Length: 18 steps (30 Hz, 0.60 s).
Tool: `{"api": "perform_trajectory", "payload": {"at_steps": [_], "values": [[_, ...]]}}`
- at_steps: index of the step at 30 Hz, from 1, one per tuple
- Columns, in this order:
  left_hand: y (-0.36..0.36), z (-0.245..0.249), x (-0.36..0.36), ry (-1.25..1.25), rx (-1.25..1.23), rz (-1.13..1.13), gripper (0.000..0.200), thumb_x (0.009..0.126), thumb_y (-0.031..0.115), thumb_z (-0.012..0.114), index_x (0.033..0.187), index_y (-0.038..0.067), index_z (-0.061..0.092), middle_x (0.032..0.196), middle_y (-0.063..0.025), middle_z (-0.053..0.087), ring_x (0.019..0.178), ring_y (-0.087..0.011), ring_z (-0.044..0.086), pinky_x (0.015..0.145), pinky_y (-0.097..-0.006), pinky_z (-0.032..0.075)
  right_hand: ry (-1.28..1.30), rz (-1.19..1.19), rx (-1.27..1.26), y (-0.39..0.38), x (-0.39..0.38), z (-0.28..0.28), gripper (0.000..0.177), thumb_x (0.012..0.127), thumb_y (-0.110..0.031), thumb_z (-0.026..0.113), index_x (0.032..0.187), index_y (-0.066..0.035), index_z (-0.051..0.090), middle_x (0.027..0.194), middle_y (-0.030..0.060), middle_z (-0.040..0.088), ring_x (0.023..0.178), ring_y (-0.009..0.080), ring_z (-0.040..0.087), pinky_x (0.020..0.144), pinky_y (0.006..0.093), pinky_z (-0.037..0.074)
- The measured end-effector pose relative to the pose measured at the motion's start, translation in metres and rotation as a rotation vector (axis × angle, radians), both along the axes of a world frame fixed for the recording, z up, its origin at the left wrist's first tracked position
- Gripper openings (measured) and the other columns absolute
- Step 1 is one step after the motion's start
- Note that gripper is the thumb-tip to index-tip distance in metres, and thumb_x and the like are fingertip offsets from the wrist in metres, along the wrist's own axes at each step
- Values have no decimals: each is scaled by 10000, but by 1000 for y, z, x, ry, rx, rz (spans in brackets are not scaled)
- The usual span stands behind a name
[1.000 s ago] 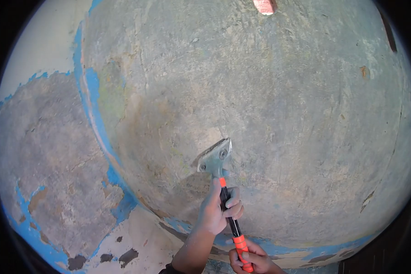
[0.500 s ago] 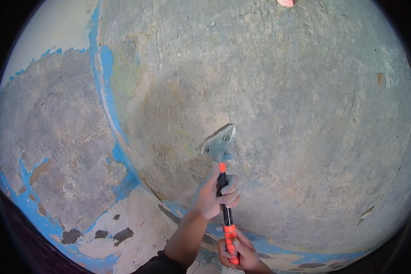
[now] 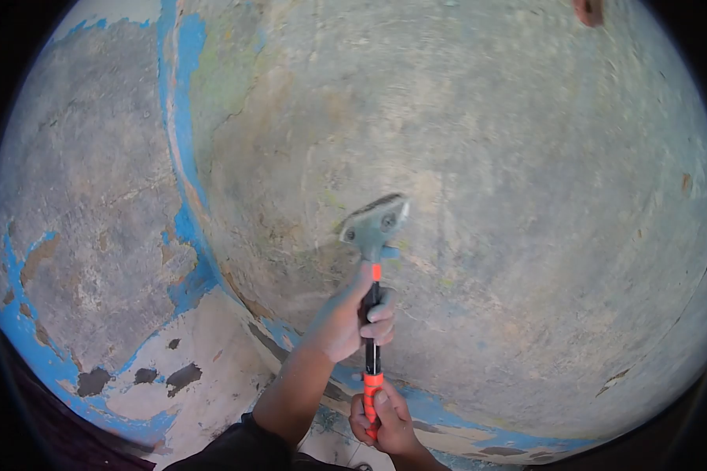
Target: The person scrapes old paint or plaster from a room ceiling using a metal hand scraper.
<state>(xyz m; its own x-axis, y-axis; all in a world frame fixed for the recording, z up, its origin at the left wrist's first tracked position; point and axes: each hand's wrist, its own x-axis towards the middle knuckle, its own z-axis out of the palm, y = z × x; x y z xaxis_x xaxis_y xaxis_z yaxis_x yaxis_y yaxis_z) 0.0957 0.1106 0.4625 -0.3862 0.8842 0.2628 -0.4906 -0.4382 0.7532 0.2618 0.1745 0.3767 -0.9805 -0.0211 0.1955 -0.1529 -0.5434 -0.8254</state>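
A long-handled scraper [image 3: 379, 224] has its wide metal head, with two round screws, against or close to the worn grey wall [image 3: 511, 204]. Whether its edge touches the wall cannot be made out. My left hand [image 3: 353, 314] is wrapped round the black shaft just below the head, its fingers pale with dust. Lower down, my right hand [image 3: 386, 418] is closed on the orange grip at the handle's end. The tool stands nearly upright in view, its head slanting up to the right.
Blue paint remains in a strip [image 3: 182, 118] down the wall corner at left and along the wall's foot [image 3: 463, 424]. A patchy wall [image 3: 102, 180] adjoins on the left. Floor tiles [image 3: 330, 443] show below. A small reddish-brown shape [image 3: 588, 11] sits at the top edge.
The view has shifted, so the wall's marks sit farther left and higher at left. The scraper and both hands appear slightly higher and left in view; both grips are unchanged.
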Motion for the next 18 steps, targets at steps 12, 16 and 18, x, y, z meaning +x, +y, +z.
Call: {"api": "perform_trajectory", "payload": {"at_steps": [12, 16, 18], "values": [[-35, 21, -31, 80, -151, 6, 438, 1015, 492, 376, 1388, 276, 297, 650, 9, 419, 460, -91, 380, 493, -257, 362, 14, -152, -119, -64, -49, -20, 568, 996, -519, 370, 1346, -74, 333, 565, 51, 373, 345, 122, 320, 355, 277, 257], [-51, 19, -45, 93, -179, -102, 368, 1038, 417, 365, 1335, 204, 317, 667, 4, 426, 481, -75, 382, 476, -234, 346, 36, -249, -213, -97, -64, -41, 575, 994, -504, 405, 1385, -87, 353, 598, 57, 403, 385, 122, 348, 386, 258, 281], [-54, 21, -53, 101, -136, -169, 332, 1043, 388, 369, 1289, 168, 345, 676, 5, 427, 483, -73, 377, 473, -232, 345, 63, -258, -200, -100, -73, -37, 585, 989, -512, 413, 1377, -78, 356, 586, 53, 395, 383, 120, 342, 387, 259, 279]]}}
